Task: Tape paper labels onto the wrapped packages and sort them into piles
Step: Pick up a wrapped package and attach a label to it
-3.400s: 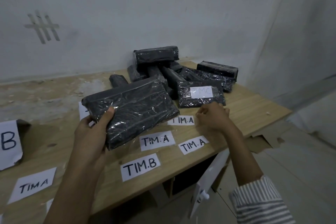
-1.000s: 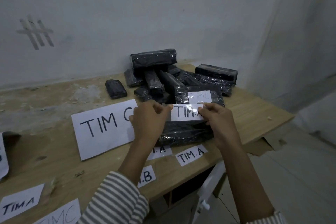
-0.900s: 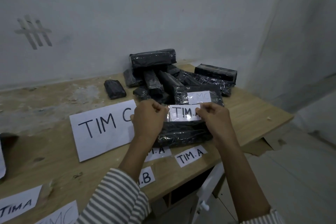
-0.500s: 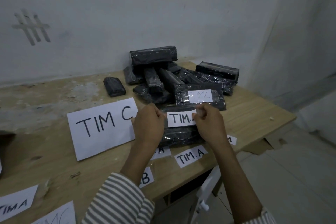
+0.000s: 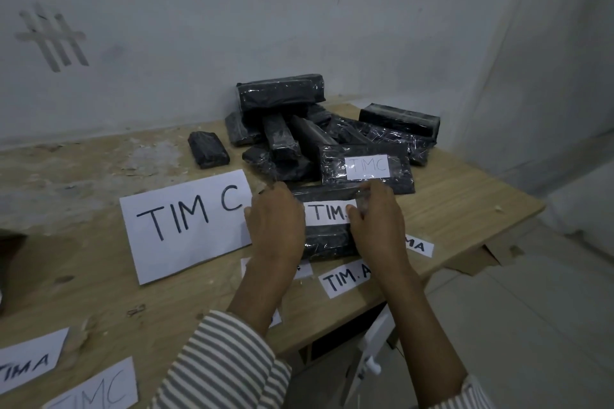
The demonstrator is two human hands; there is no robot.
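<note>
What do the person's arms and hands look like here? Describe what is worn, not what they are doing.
The left hand and right hand are bare, without gloves. Both forearms are uncovered, and no watch or bracelet shows at the wrists. The left sleeve has narrow grey and white stripes; the right sleeve, with the same stripes, barely shows at the bottom edge.

Bare back room used as a makeshift packing/sorting spot. Evidence: plain painted wall [image 5: 299,10] w/ tape strips [image 5: 53,36] stuck on in a hash shape; rough plywood table [image 5: 465,202] w/ scuffed, patchy top; heap of black film-wrapped packages [image 5: 282,139] towards the wall; handwritten "TIM C" sheet [image 5: 189,219] & small "TIM.A" slips [image 5: 342,277] laid out on the table; cardboard scrap [image 5: 471,259] on the tiled floor [image 5: 531,325]; white cabinet door [image 5: 372,352] under the table edge.
</note>
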